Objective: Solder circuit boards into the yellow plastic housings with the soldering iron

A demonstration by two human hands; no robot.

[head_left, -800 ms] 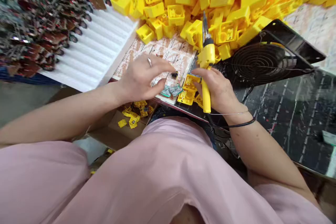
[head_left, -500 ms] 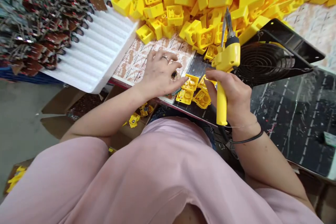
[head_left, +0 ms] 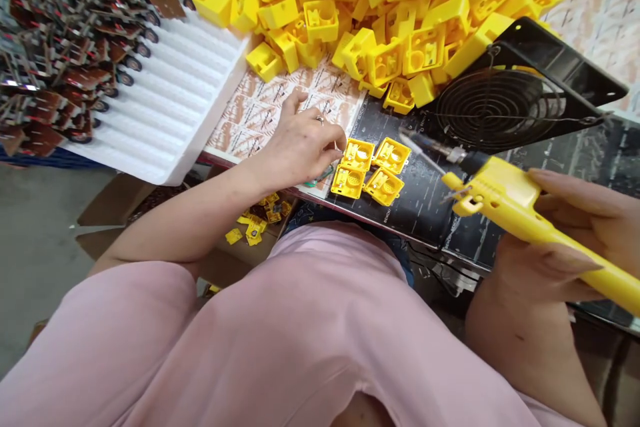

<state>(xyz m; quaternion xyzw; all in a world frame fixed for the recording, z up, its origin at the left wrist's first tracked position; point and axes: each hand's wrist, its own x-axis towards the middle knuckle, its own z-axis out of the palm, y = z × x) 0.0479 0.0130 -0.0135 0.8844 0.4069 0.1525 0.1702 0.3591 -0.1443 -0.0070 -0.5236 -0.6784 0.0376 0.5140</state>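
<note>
My right hand (head_left: 565,240) grips a yellow soldering iron (head_left: 505,197) held low at the right, its metal tip pointing left toward several small yellow square housings (head_left: 373,170) laid on the black mat (head_left: 425,193). My left hand (head_left: 300,143), a ring on one finger, rests on the patterned sheet (head_left: 260,113) just left of those housings. Its fingers are curled and pinched at a small part by the nearest housing; I cannot make out what they hold. A green circuit board piece (head_left: 320,179) peeks out under that hand.
A big heap of yellow plastic housings (head_left: 390,7) fills the back. A black fan (head_left: 505,103) leans at the right. A white ribbed foam tray (head_left: 175,93) and a pile of brown circuit boards (head_left: 60,47) lie at left. Cardboard boxes (head_left: 125,193) with yellow scraps sit below the bench edge.
My right hand swung the soldering iron from upright above the housings down and out to the right, so it now lies nearly level. My left hand stayed by the housings.
</note>
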